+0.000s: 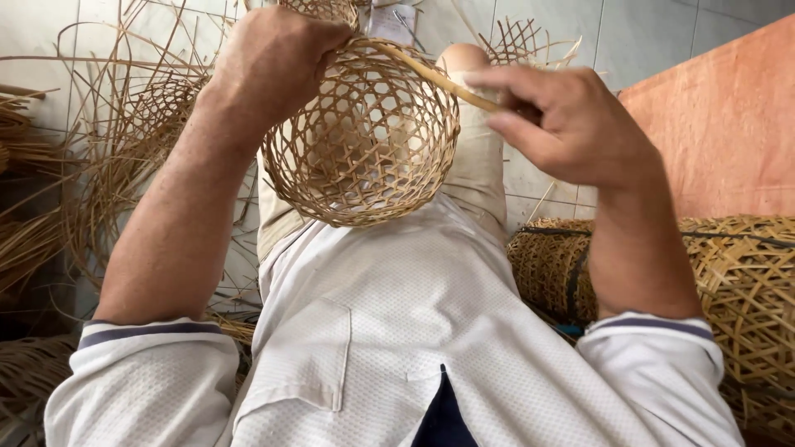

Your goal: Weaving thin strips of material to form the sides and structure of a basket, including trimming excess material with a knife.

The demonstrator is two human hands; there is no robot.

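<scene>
Keep your left hand (269, 62) clenched firmly on the rim of the basket (362, 136) above your lap while your right hand (563, 124), fingers pinched on the strip (435, 79), feeds it snugly along that rim.

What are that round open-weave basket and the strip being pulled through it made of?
The basket looks woven from thin split bamboo or rattan strips: pale tan, matte, unvarnished, laced in a hexagonal open pattern. The strip, pinched by the right hand, seems to be the same material, flat and slightly glossy on one face. The left hand grips the rim.
</scene>
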